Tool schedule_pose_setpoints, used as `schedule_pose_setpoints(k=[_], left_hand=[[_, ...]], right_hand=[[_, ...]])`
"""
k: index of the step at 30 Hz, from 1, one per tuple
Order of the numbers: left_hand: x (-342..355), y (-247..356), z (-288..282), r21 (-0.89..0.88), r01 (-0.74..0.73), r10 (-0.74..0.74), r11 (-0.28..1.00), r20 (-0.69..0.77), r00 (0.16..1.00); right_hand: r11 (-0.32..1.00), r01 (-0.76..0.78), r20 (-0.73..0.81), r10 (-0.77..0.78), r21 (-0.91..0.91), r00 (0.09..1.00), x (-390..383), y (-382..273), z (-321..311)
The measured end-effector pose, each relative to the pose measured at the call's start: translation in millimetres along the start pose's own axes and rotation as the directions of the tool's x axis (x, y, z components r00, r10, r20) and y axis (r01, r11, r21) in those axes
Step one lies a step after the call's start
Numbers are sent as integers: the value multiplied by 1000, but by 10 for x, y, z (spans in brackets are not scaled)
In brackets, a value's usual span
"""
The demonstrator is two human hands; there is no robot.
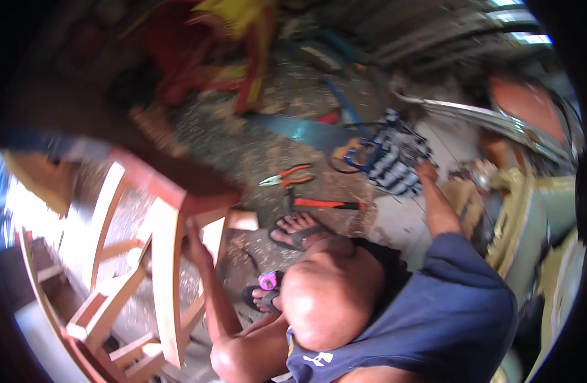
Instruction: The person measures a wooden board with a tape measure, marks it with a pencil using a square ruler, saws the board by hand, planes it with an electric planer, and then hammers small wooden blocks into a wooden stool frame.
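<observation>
At the left stands a wooden stool (207, 195) with a reddish-brown top and pale, unpainted legs. My left hand (194, 246) is up against one of its legs, just below the corner of the top, with the fingers partly hidden behind the wood. Out to the right, my right hand (425, 171) is closed at the edge of a crumpled black-and-white striped cloth (395, 156); motion blurs its fingertips. Beside the cloth lies a handsaw (306, 132) with a wooden handle. Pliers (287, 175) with orange grips and a hammer (325, 203) with a red-and-black handle rest on the floor between my hands.
A pink tape measure (268, 281) lies by my foot. A blue-framed tool (363, 155) is partly under the cloth. Red and yellow plastic chairs (242, 76) stand at the back. Light wooden frames (108, 306) fill the lower left, and boards (513, 210) lean at the right. Shavings litter the floor.
</observation>
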State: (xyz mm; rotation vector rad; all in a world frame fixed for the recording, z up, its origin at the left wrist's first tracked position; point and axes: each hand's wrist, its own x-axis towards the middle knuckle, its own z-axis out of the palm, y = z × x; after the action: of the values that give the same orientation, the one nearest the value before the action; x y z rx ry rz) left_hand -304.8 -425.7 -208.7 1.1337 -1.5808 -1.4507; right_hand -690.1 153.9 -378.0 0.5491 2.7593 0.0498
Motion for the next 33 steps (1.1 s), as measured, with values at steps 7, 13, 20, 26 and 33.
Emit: schedule_pose_setpoints(k=[7, 13, 20, 26, 33], left_hand=[[-7, -212, 42, 59, -183, 187, 981, -70, 980], [27, -476, 56, -36, -219, 218, 975, -20, 976], [9, -285, 274, -14, -310, 308, 951, -76, 948], [31, -282, 345, -56, -404, 394, 913, -128, 910], [-61, -94, 185, -19, -224, 223, 975, -25, 974]], right_hand=[[992, 28, -182, -5, 120, 983, -475, -357, -562], [983, 148, -211, -169, -112, 963, -523, -441, -1105], [824, 527, -391, -423, 209, 817, -947, -914, -1201], [261, 665, -271, -765, 699, 585, -2308, -2109, -1587], [-21, 449, -119, -974, 893, 192, -3775, -2755, -1777]])
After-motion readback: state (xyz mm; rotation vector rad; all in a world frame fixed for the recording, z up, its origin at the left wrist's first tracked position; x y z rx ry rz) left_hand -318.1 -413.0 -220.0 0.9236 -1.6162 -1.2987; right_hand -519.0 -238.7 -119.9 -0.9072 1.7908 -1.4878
